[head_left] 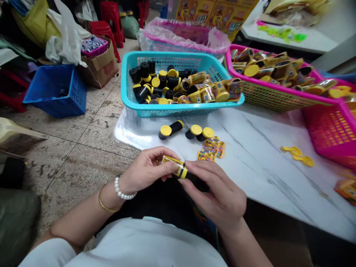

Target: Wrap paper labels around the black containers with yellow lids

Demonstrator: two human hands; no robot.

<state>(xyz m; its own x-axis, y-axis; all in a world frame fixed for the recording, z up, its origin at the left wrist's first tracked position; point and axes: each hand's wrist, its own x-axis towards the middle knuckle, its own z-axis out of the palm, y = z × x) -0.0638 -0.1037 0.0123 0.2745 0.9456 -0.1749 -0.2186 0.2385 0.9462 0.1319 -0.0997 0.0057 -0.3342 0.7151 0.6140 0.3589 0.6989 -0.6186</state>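
On your left, a blue bin sits on the stained floor, near a cardboard box with a small pink basket at its top. Red stools stand behind. Ahead of you are printed yellow cartons; farther right, bright green pieces lie on a white counter.

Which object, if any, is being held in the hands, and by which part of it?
A small tube: the left hand holds its clear-wrapped part, and the right hand holds around its yellow-banded end.
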